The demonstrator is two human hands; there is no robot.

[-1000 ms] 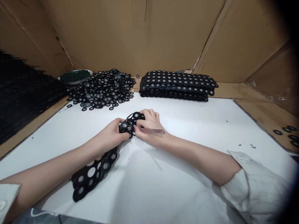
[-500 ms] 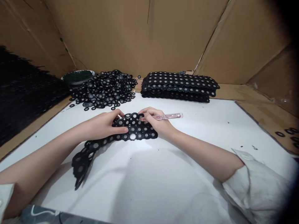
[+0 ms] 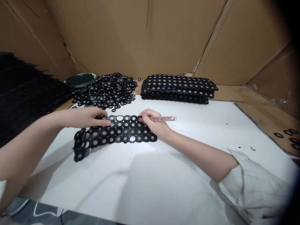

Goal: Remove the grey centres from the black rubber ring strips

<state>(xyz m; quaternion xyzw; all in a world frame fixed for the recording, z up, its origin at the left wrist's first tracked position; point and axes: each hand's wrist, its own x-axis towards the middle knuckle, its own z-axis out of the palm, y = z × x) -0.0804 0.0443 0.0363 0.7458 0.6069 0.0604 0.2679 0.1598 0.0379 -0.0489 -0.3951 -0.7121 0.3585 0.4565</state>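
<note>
While the black perforated strip (image 3: 114, 132) lies flat near the middle of the white sheet (image 3: 187, 175), its upper edge is pressed by the flat, open left hand (image 3: 86, 116). A pink pen-like tool (image 3: 161, 119) is pinched in the closed right hand (image 3: 154, 125), which rests on the strip's right end. Loose black rings (image 3: 107, 90) and stacked strips (image 3: 178, 88) are seen along the far edge.

Black sheet (image 3: 117, 134) dotted with grey-centred rings, some holes showing white. Pen (image 3: 161, 119) clear pink, glittery. Loose ring pile (image 3: 107, 90) and stacked sheets (image 3: 178, 88): black, grey dots. Mat (image 3: 164, 175) white. Dish (image 3: 81, 79) dark green. Walls (image 3: 140, 37) brown cardboard. Sleeve (image 3: 253, 181) white.
</note>
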